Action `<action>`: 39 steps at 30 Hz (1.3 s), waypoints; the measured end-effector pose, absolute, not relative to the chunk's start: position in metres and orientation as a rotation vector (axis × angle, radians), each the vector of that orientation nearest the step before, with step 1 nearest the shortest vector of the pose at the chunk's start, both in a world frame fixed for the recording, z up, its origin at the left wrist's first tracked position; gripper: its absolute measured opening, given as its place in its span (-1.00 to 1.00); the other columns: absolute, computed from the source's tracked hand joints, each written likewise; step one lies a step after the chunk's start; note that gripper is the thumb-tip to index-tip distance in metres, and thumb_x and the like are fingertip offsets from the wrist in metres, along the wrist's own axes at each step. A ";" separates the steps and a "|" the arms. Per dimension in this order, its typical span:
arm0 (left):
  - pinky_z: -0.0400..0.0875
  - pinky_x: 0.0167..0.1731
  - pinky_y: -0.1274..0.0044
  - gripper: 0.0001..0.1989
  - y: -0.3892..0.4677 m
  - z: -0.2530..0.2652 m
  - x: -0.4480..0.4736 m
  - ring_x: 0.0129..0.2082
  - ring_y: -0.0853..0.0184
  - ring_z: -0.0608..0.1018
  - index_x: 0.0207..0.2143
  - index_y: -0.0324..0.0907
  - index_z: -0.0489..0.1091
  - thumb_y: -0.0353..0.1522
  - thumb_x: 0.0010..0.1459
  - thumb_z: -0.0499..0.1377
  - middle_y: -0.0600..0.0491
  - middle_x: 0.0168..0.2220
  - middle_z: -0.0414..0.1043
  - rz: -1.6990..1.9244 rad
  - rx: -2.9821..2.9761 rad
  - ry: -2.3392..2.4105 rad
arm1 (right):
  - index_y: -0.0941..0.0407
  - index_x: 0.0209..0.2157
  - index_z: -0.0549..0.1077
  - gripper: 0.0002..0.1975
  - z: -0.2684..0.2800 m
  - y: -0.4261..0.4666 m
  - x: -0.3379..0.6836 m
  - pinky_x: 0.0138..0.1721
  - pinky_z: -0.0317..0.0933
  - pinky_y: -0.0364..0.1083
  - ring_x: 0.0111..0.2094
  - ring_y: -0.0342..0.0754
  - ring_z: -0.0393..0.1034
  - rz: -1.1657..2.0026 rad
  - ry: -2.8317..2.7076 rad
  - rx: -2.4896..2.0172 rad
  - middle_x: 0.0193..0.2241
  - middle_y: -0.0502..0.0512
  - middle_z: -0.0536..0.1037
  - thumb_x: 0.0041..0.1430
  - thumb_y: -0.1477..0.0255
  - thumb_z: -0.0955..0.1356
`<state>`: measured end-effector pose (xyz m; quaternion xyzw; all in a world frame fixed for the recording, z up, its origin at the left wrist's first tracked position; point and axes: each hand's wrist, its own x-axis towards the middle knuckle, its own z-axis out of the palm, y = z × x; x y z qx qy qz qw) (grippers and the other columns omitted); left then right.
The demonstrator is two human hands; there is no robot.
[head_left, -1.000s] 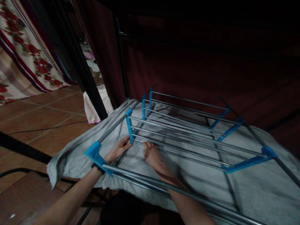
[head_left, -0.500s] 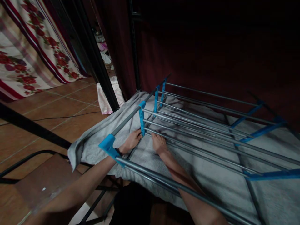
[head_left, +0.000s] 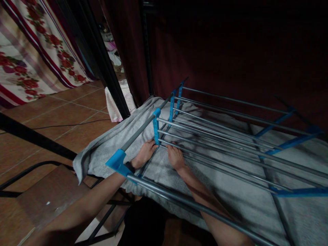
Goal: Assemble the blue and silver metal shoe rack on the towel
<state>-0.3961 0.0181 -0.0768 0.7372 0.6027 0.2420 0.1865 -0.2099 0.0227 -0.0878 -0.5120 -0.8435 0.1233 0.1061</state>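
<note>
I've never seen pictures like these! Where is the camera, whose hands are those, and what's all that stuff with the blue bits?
There's no robot here. All the pictures come from one camera worn on a person's head, looking forward and down, so you see nearly what that person sees.

The person's own bare left hand and right hand reach in. The left wrist wears a dark band.

The stuff is a rack made of metal bars joined by blue plastic pieces. It rests on a grey blanket.

The left hand's fingers are at the bottom of one blue piece. The right hand is close by, at a low bar. How tightly either one grips, I can't tell.
</note>
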 end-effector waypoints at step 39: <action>0.37 -0.18 0.45 -0.69 0.016 -0.081 -0.377 -0.25 0.19 0.54 -0.34 -0.25 0.40 -0.32 0.35 -0.05 -0.12 -0.30 0.50 0.452 2.237 1.760 | 0.07 0.04 0.41 -0.67 -0.090 0.023 -0.180 0.13 0.21 -0.06 0.10 -0.02 0.35 0.543 -2.436 -1.464 0.00 0.10 0.52 0.38 0.44 0.14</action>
